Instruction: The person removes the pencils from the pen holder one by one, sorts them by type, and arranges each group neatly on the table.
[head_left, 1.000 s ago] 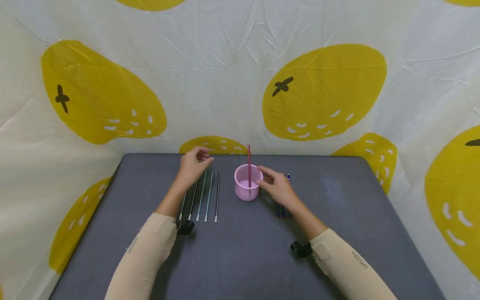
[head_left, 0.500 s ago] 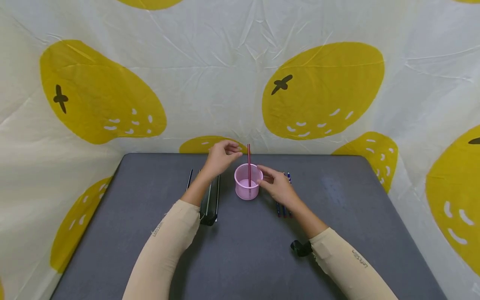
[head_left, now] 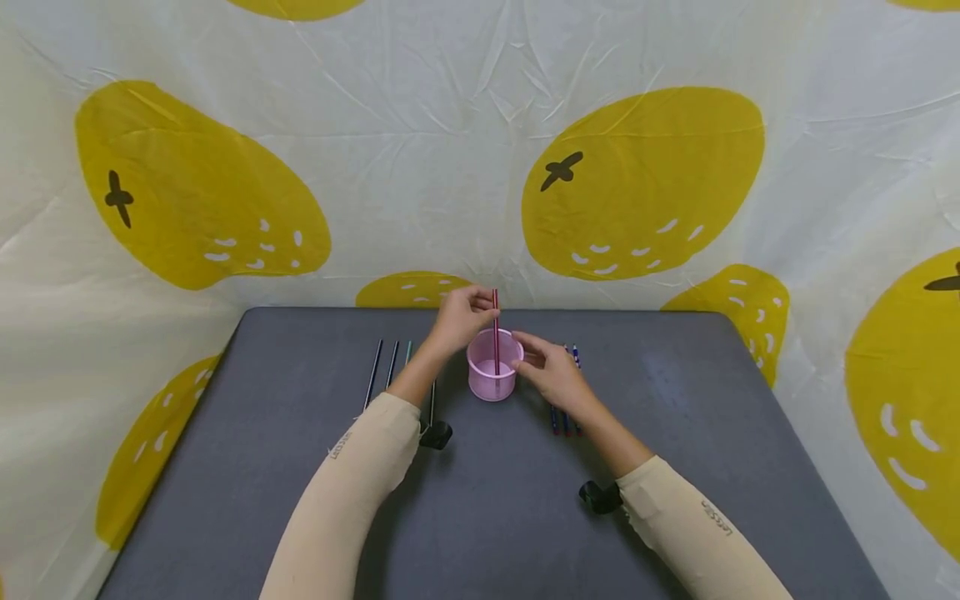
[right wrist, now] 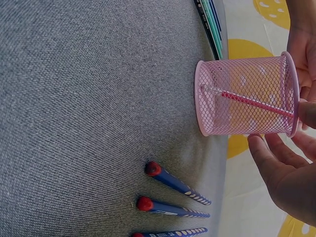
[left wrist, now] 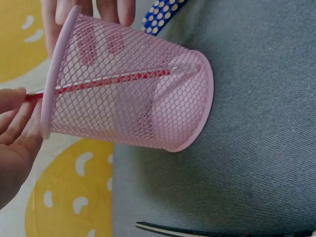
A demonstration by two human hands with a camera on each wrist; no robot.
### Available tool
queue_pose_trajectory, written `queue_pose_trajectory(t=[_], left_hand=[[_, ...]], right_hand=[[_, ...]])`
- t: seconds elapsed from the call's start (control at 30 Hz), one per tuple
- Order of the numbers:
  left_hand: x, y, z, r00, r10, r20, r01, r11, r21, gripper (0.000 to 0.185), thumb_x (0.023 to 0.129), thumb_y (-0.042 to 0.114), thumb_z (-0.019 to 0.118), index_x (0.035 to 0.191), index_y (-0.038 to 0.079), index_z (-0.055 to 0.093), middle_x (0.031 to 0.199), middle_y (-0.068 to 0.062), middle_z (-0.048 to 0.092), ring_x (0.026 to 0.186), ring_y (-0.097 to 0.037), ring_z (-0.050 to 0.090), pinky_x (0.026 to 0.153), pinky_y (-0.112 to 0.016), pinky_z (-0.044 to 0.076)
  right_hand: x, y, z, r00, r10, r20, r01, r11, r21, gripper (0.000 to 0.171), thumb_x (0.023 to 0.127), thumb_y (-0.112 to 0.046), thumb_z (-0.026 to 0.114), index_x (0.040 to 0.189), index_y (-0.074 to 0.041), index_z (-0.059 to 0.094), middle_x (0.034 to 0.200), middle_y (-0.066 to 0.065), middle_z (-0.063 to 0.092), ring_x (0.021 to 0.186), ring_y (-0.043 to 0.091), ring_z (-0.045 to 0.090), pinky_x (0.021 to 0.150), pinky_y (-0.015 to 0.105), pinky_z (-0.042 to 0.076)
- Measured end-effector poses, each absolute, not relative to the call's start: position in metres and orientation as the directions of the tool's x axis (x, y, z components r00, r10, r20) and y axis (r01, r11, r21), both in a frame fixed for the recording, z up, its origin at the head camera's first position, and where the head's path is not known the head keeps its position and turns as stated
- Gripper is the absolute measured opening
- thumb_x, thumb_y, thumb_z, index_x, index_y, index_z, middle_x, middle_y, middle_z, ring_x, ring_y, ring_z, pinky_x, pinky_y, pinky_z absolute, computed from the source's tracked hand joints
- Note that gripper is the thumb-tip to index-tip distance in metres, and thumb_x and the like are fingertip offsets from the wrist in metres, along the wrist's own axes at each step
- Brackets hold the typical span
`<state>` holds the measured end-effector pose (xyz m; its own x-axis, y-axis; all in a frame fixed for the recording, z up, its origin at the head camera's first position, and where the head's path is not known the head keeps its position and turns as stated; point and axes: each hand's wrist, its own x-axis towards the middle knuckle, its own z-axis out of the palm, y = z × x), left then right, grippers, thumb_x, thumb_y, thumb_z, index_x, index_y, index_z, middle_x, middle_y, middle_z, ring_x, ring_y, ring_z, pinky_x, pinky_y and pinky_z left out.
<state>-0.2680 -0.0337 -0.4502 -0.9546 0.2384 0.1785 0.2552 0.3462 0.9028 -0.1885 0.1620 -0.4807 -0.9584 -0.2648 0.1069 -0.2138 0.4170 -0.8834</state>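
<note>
— Lemon-print cloth [head_left: 480, 150] hangs all round the back, and the grey surface [head_left: 487, 517] in front of it carries everything. See the pink mesh cup [head_left: 492, 367] standing upright in the middle, toward the far edge?

— Yes, with the red pencil [head_left: 495, 321] standing in it. The left hand [head_left: 461, 317] has come in over the rim, and its fingers [left wrist: 17, 116] pinch the pencil's top end, just above the cup.

— And the right hand [head_left: 551, 375]?

— Its fingers lie fairly straight against the cup's right side, touching the mesh without wrapping it. That is a steadying touch, and I think it matters: the cup looks light and would tip if the pencil dragged on the rim.

— So how would you handle the pencil well from there?

— Keep the pinch firm but near the top, move the pencil straight along its own length, and keep it off the mesh, since the wrist view shows its lower end leaning against the wall inside.

— What else is lying about?

— Dark and teal pencils [head_left: 382, 375] in a row to the left, partly under the left forearm, and blue dotted pencils [right wrist: 173, 195] with red ends to the right, beneath the right hand. Both rows lie near the cup, so elbows should stay high.
</note>
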Motion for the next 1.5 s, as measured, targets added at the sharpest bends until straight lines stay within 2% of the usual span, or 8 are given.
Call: queue_pose_trajectory(t=[0.13,0.53,0.63,0.77,0.87,1.07,1.27,1.5], left_hand=[[-0.266,-0.032,-0.450,-0.957,0.234,0.170,0.245,0.344,0.906,0.019,0.090,0.001,0.075,0.108,-0.006,0.071,0.100,-0.021,0.076,0.089,-0.032,0.075,0.076,-0.032,0.065],[-0.263,-0.032,-0.434,-0.952,0.235,0.196,0.265,0.312,0.913,0.019,0.093,0.001,0.074,0.110,-0.006,0.070,0.099,-0.022,0.074,0.089,-0.032,0.073,0.075,-0.029,0.063],[-0.260,-0.035,-0.423,-0.946,0.252,0.203,0.267,0.255,0.929,0.018,0.094,-0.002,0.072,0.110,-0.008,0.068,0.099,-0.024,0.072,0.090,-0.038,0.073,0.080,-0.041,0.065],[-0.256,-0.039,-0.409,-0.939,0.262,0.222,0.276,0.195,0.941,0.019,0.094,-0.002,0.071,0.112,-0.008,0.067,0.099,-0.024,0.070,0.088,-0.036,0.072,0.081,-0.047,0.065],[-0.251,-0.044,-0.398,-0.936,0.247,0.251,0.299,0.178,0.938,0.021,0.095,0.000,0.071,0.114,-0.007,0.068,0.101,-0.022,0.069,0.086,-0.028,0.070,0.078,-0.041,0.066],[-0.246,-0.057,-0.377,-0.919,0.207,0.336,0.365,0.122,0.923,0.026,0.095,-0.001,0.070,0.119,-0.010,0.065,0.101,-0.023,0.068,0.086,-0.027,0.068,0.078,-0.039,0.066],[-0.243,-0.072,-0.355,-0.902,0.122,0.413,0.423,0.067,0.904,0.027,0.095,-0.001,0.070,0.120,-0.010,0.066,0.097,-0.015,0.067,0.085,-0.018,0.068,0.075,-0.029,0.065],[-0.241,-0.103,-0.351,-0.900,0.107,0.422,0.434,0.165,0.885,0.025,0.096,0.004,0.071,0.119,-0.006,0.068,0.095,-0.012,0.066,0.083,-0.015,0.067,0.075,-0.023,0.063]], right_hand=[[-0.189,0.162,-0.482,-0.958,-0.264,0.114,-0.221,0.420,-0.880,0.051,0.097,-0.004,0.069,0.146,0.004,0.054,0.139,0.028,0.061,0.120,0.043,0.067,0.103,0.052,0.055],[-0.188,0.164,-0.480,-0.955,-0.275,0.112,-0.228,0.437,-0.870,0.052,0.098,-0.007,0.069,0.146,0.003,0.053,0.141,0.027,0.061,0.119,0.042,0.068,0.101,0.052,0.057],[-0.188,0.163,-0.479,-0.956,-0.272,0.109,-0.223,0.431,-0.874,0.051,0.098,-0.007,0.069,0.146,0.003,0.054,0.141,0.027,0.061,0.119,0.042,0.068,0.101,0.052,0.057],[-0.187,0.164,-0.479,-0.957,-0.268,0.111,-0.222,0.429,-0.876,0.051,0.098,-0.007,0.070,0.146,0.003,0.054,0.140,0.027,0.062,0.119,0.042,0.068,0.100,0.052,0.057],[-0.187,0.164,-0.480,-0.956,-0.269,0.117,-0.227,0.428,-0.875,0.052,0.098,-0.008,0.070,0.146,0.002,0.054,0.139,0.027,0.062,0.118,0.042,0.068,0.099,0.052,0.058],[-0.186,0.164,-0.480,-0.957,-0.267,0.111,-0.222,0.433,-0.874,0.052,0.097,-0.009,0.071,0.146,0.001,0.055,0.139,0.026,0.062,0.118,0.041,0.069,0.099,0.051,0.058],[-0.187,0.165,-0.480,-0.959,-0.259,0.114,-0.222,0.441,-0.870,0.052,0.097,-0.007,0.071,0.145,0.001,0.056,0.139,0.026,0.063,0.118,0.041,0.068,0.099,0.051,0.058],[-0.187,0.166,-0.480,-0.959,-0.256,0.120,-0.229,0.450,-0.863,0.052,0.097,-0.007,0.071,0.145,0.001,0.056,0.139,0.026,0.063,0.119,0.042,0.068,0.099,0.050,0.058]])
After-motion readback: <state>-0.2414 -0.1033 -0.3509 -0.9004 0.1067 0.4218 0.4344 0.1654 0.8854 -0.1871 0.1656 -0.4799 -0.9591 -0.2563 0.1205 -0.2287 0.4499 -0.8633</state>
